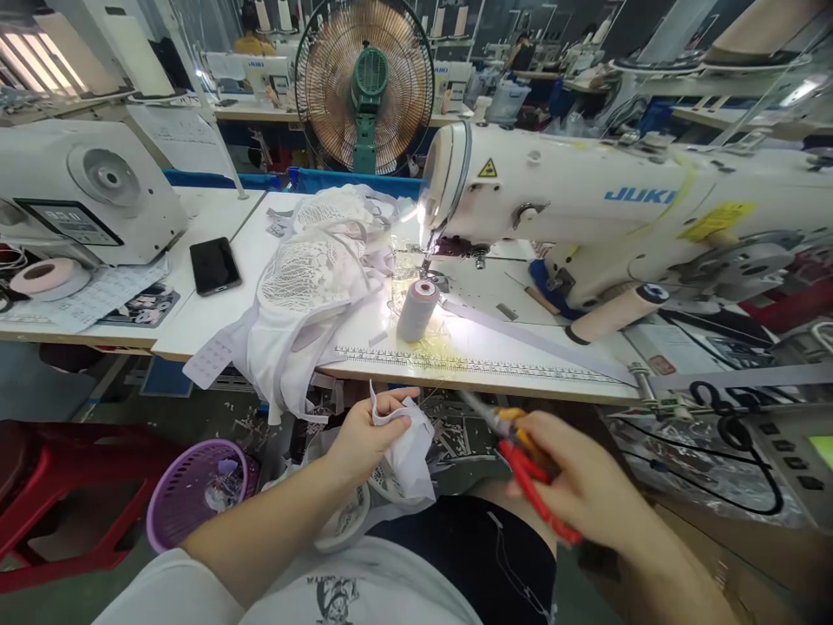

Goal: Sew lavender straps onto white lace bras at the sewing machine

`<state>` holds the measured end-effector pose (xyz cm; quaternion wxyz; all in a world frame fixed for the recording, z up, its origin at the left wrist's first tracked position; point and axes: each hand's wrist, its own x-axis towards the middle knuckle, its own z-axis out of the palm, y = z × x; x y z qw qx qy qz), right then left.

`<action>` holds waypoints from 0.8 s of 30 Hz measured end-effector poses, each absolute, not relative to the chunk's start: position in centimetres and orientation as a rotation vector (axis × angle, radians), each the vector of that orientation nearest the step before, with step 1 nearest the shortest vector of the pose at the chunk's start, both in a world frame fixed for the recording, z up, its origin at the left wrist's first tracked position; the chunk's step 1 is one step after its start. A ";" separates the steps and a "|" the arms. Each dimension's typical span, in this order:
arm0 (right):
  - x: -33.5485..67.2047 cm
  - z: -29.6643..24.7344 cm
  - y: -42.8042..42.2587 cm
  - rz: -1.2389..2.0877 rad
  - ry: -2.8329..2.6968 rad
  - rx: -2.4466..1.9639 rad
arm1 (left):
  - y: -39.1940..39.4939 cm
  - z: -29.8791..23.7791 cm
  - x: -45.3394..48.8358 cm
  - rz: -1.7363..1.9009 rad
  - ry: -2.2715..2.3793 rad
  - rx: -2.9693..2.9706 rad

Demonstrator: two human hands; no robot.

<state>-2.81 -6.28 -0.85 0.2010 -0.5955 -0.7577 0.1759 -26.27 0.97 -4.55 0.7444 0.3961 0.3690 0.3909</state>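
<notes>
white cloth (416,456) in the left hand (370,434), scissors (515,456) in the right hand (576,477)
the left thumb and fingers pinch the cloth's upper part, over the lap just below the table (195,325) edge; the right hand wraps the red and orange handles, blades pointing up and left (they blur, so i cannot tell how far they part). the cloth looks light, soft and limp, best pinched near an edge; the scissors look stiff and heavier, best taken by the handles.
</notes>
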 end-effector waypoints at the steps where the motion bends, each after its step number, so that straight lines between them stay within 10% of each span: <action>1: -3.4 -1.0 -6.9 0.574 -2.172 -1.649 | 0.9 -4.5 -26.3 0.847 0.804 0.867; 24: -5.7 -1.9 -8.2 0.529 -2.280 -1.904 | 0.0 -4.4 -26.4 0.808 0.911 0.919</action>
